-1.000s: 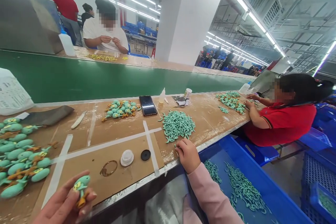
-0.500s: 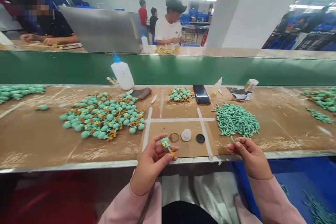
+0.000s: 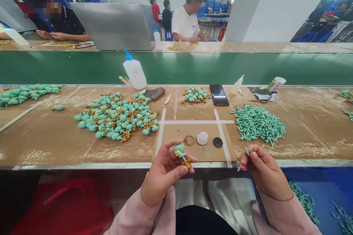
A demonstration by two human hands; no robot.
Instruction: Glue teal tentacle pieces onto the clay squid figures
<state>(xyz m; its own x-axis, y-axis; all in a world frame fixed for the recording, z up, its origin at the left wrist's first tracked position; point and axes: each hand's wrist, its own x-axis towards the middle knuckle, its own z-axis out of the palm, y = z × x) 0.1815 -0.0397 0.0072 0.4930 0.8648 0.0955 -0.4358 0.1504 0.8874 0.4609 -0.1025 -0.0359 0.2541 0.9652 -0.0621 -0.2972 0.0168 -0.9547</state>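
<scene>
My left hand (image 3: 165, 172) is closed around a small figurine (image 3: 179, 153) with a round mint-green head, yellow eyes and an orange-brown lower part. Between thumb and fingers of my right hand (image 3: 264, 169) is a small curved green piece (image 3: 247, 151), held beside the table's front edge. It looks like the pieces in the green pile (image 3: 259, 124) just beyond that hand. On the cardboard between my hands lie a brown ring (image 3: 189, 140), a white cap (image 3: 202, 138) and a black disc (image 3: 217, 142).
A large heap of figurines (image 3: 116, 115) lies to the left, a smaller heap (image 3: 196, 94) farther back. Behind stand a glue bottle (image 3: 135, 75), a phone (image 3: 219, 94) and a small dropper bottle (image 3: 237, 85). A blue bin (image 3: 325, 180) sits below right. Co-workers sit across the green divider (image 3: 176, 68).
The camera view has shifted, so the table appears farther right and slightly higher. Both hands keep hold of their pieces; the figurine has turned slightly in my left hand.
</scene>
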